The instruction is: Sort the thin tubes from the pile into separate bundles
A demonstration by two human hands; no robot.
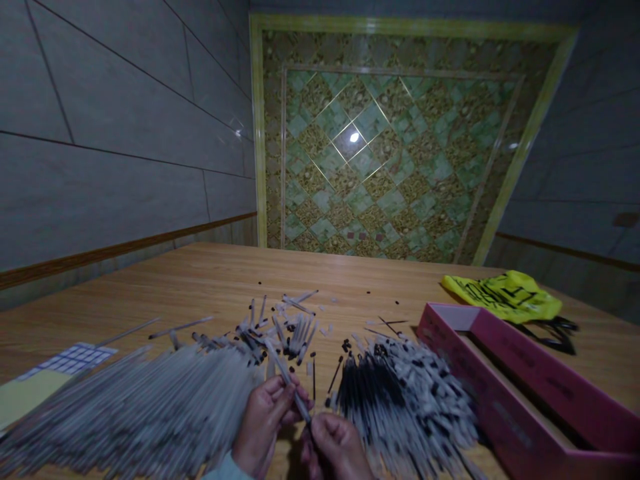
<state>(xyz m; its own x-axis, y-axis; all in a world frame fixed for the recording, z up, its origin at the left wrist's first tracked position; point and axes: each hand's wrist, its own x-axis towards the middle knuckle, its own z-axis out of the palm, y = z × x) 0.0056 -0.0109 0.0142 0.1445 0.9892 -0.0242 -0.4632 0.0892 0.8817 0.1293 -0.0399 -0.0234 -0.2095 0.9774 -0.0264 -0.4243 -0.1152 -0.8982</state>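
Observation:
My left hand is closed around a clear pen barrel near the table's front edge. My right hand pinches the lower end of the same barrel, where a thin dark refill tip shows. A big heap of clear barrels lies to the left of my hands. To the right lies a heap of black ink refills. Loose barrels and caps are scattered just beyond my hands.
A pink cardboard box stands open at the right. Behind it lies a yellow bag with black handles. A yellow and white sheet rests at the left edge. The wooden table meets tiled walls behind.

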